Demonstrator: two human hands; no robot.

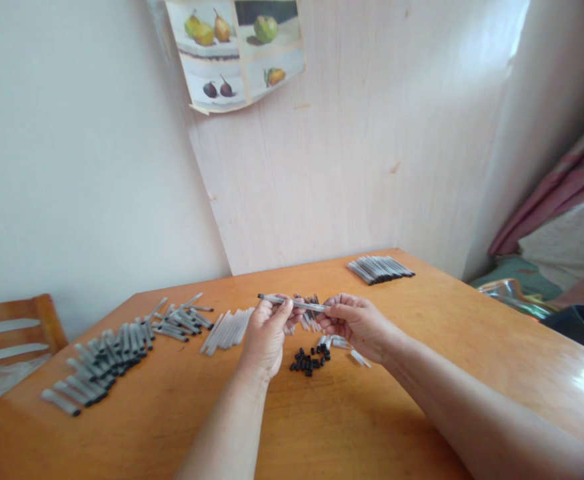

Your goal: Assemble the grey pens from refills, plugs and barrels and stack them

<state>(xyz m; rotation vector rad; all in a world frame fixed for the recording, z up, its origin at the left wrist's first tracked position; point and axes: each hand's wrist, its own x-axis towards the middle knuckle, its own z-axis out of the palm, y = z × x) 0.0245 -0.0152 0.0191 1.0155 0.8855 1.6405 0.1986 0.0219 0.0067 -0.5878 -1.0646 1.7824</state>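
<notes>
A slim clear pen (299, 305) with a black left end is held level above the table, spanning both hands. My left hand (268, 327) pinches its barrel near the black end. The fingers of my right hand (348, 316) are closed on its right end, and they hide the tip. Below the hands lies a loose heap of small black plugs (310, 361). A row of clear tubes (229, 330) rests left of my left hand. Partly hidden behind the hands are thin dark-tipped refills (314, 304). Some clear caps (359, 359) lie under my right hand.
Many grey pens with black ends (97, 367) spread over the left of the wooden table (372, 427). A neat stack of pens (381, 269) sits at the back right. A wooden chair (49, 323) stands at the left, and a dark bag (579, 328) is beyond the right edge.
</notes>
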